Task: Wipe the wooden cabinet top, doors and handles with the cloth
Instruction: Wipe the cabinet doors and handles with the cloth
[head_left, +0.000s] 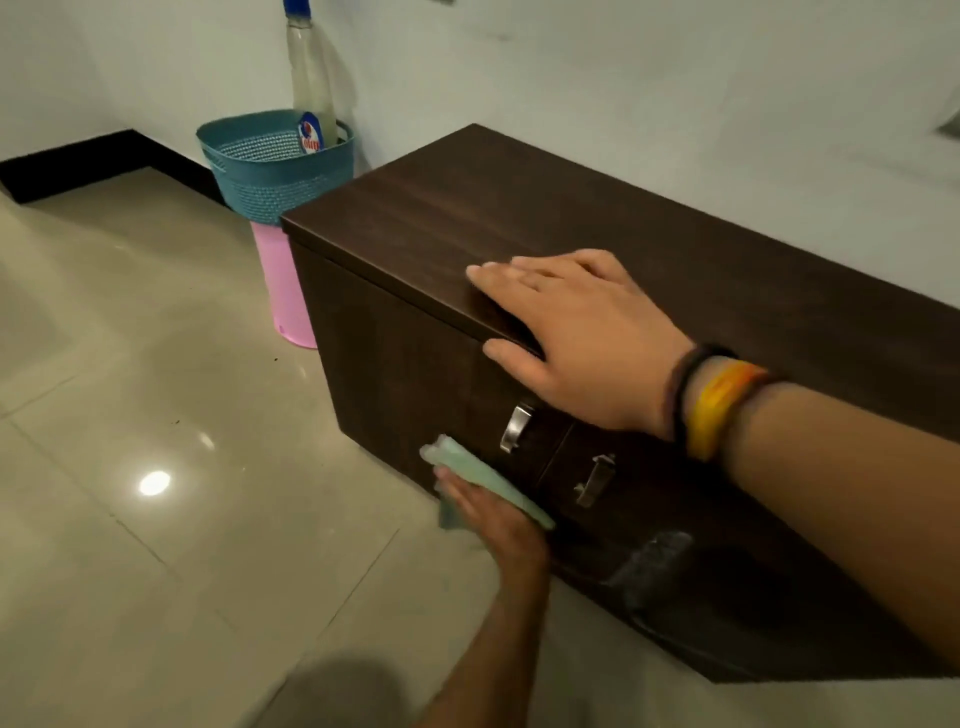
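Teal woven-look plastic basket (270, 166) at eleven o'clock, perched on an upturned pink bucket (284, 291). Tall clear bottle (310, 78) with blue cap standing inside the basket, leaning against the white wall (623, 78). Glossy beige floor tiles (156, 389) across nine and seven o'clock, with a bright light reflection (154, 483). Black skirting (78, 166) at ten o'clock.

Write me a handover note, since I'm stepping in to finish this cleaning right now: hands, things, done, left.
Left hand holds the green cloth against the cabinet's left door, low, beside the left handle.
Right hand lies flat and empty on the cabinet top, thumb over its front edge.
Done: cannot tell from this view.
Left: the right handle, and anything not yet wiped.
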